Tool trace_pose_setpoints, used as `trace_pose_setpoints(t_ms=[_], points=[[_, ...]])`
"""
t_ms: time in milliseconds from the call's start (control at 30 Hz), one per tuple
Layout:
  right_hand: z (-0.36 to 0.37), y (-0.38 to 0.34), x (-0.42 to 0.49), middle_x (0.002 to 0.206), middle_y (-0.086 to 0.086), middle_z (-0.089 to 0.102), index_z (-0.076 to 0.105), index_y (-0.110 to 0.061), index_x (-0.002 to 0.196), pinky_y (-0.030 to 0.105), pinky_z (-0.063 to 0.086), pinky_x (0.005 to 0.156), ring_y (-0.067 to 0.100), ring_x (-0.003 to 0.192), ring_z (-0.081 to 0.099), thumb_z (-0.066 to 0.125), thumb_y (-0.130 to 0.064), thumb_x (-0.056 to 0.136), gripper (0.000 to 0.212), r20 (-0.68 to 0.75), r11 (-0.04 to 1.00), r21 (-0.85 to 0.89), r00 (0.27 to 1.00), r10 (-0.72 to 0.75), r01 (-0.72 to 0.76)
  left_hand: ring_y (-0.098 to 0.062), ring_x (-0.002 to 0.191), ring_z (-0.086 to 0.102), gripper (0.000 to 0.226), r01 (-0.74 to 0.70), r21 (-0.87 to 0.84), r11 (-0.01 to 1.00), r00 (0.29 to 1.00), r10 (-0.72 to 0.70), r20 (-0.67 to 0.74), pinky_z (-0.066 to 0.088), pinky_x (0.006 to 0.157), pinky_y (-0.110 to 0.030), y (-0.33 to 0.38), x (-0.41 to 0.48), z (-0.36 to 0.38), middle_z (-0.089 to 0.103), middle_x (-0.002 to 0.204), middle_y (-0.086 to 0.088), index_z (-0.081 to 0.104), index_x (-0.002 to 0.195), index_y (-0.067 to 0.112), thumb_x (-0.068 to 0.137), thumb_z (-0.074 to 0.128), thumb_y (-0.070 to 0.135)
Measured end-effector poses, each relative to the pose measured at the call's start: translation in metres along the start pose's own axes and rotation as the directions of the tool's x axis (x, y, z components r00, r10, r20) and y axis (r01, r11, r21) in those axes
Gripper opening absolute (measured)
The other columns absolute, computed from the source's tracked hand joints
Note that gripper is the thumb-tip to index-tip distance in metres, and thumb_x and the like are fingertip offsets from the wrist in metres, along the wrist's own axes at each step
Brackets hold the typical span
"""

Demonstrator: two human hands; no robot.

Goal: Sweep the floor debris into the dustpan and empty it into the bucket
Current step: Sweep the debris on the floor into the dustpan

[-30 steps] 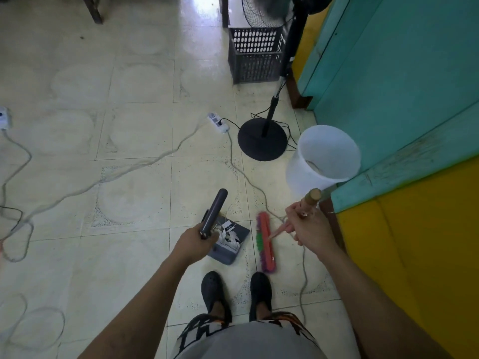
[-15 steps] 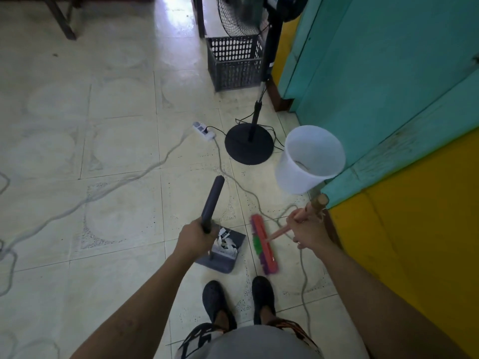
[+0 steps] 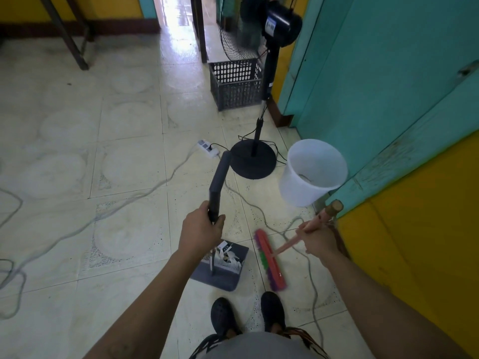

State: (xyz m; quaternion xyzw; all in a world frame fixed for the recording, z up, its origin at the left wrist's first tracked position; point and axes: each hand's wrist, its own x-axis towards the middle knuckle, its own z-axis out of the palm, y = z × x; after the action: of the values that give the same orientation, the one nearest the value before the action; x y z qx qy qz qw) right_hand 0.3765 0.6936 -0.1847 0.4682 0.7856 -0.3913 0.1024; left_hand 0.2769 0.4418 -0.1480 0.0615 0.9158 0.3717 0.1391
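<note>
Little has changed in the last second: our left hand [image 3: 201,229] still clenches the handle of the dustpan [image 3: 220,279], and our right hand [image 3: 317,238] grasps the broom [image 3: 270,263] stick. The debris [image 3: 228,253] lies in the dustpan, lower centre; the bucket [image 3: 311,174], centre right, awaits emptying.

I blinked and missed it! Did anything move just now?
Hardly. The view tipped up, showing more of the fan. The left hand still grips the dustpan handle, the right hand still holds the broom; debris stays in the dustpan, bucket unmoved.
</note>
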Motion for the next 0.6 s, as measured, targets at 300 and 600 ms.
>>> trace_pose_setpoints(t_ms=[300, 600], points=[[-0.023, -0.032, -0.037, 0.094, 0.004, 0.063, 0.064, 0.000, 0.112, 0.025, 0.044, 0.078, 0.023, 0.097, 0.061, 0.064, -0.006, 0.090, 0.023, -0.111, 0.970, 0.123, 0.974, -0.197, 0.210, -0.017, 0.073, 0.055, 0.024, -0.125, 0.013, 0.992, 0.991, 0.125, -0.056, 0.035, 0.057, -0.019, 0.022, 0.002, -0.029, 0.059, 0.086, 0.002, 0.055, 0.113, 0.011, 0.095, 0.060, 0.027], [-0.070, -0.062, -0.062, 0.089, 0.000, 0.064, 0.065, -0.008, 0.102, 0.038, 0.054, 0.088, 0.021, 0.094, 0.063, 0.067, -0.013, 0.088, 0.015, -0.277, 0.918, 0.074, 0.892, -0.357, 0.390, -0.017, 0.071, 0.056, 0.017, -0.367, 0.056, 0.929, 0.917, 0.371, -0.144, 0.047, 0.062, -0.028, 0.076, 0.024, -0.043, 0.058, 0.081, 0.003, 0.050, 0.104, 0.020, 0.095, 0.060, 0.031]])
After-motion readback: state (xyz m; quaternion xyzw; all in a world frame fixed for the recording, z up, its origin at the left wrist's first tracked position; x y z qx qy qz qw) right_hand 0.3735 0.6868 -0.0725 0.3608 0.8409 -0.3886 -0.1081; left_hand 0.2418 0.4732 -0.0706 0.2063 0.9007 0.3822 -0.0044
